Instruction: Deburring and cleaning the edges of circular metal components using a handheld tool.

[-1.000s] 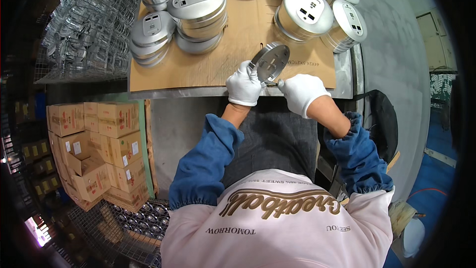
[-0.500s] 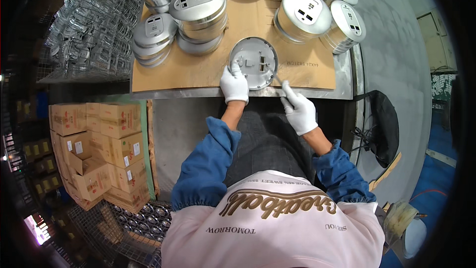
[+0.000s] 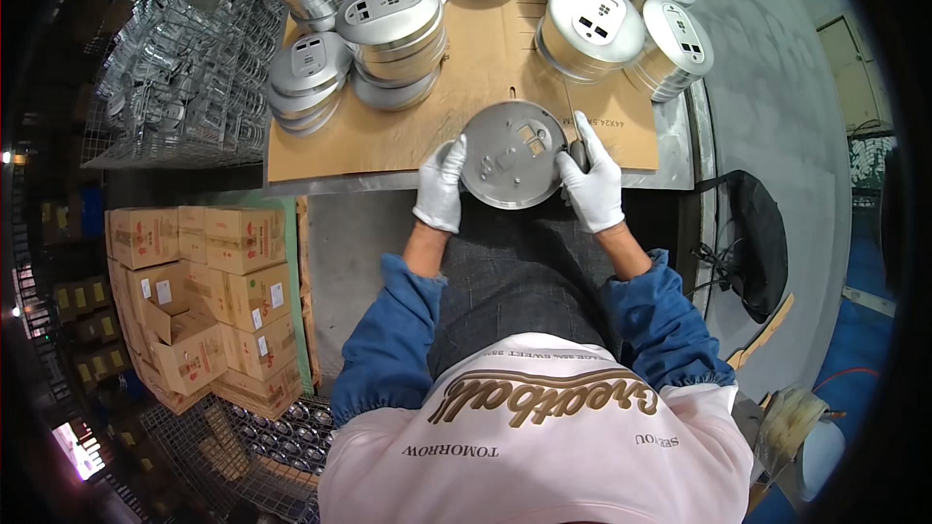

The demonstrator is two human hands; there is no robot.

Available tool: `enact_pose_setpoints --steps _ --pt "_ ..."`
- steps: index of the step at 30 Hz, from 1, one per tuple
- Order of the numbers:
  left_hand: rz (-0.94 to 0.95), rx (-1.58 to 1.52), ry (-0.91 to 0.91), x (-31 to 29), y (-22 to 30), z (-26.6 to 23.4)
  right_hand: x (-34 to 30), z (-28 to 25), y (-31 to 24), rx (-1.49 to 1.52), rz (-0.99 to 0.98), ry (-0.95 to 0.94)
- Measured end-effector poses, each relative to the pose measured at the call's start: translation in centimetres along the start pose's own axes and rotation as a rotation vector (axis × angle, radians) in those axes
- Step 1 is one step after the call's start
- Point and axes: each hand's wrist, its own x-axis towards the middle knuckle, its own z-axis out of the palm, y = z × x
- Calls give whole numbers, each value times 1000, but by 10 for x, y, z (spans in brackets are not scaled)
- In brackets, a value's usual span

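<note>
A round grey metal cover (image 3: 505, 170) is held up at the table's near edge, its inner face with small posts and two rectangular slots toward me. My left hand (image 3: 442, 186), in a white glove, is closed on its left rim with the thumb at the edge. My right hand (image 3: 592, 180), also gloved, grips the right rim. Between its thumb and forefinger shows a dark handle (image 3: 580, 154) of a tool whose working end is hidden. Beyond the cover stand stacks of silver round covers, among them a near right stack (image 3: 594, 27) and a left stack (image 3: 393, 24).
Brown cardboard (image 3: 388, 146) covers the metal table. Wire racks of shiny metal parts (image 3: 180, 78) stand at the far left, stacked cartons (image 3: 228, 281) at the lower left. A black bag (image 3: 752, 243) hangs at the right. A wire basket (image 3: 272, 437) holds round metal parts.
The cover has been lifted off the cardboard, come nearer and turned. My right hand has moved up onto its right rim; the thin tool shaft seen before is now hidden.
</note>
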Motion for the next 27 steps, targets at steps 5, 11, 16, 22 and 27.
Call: enact_pose_setpoints --steps 5,11,16,22,27 --pt "-4 441 -183 13 25 15 18 -6 -1 -102 -197 -64" --pt "203 572 129 32 8 18 19 -25 -5 -400 -412 120" --pt "228 988 322 32 20 37 -5 -49 -17 -883 -369 -274" --pt "255 1179 335 32 25 49 -9 -38 -39 -1082 -359 -424" --pt "270 1251 304 29 31 57 -3 -27 -47 -1149 -393 -472"
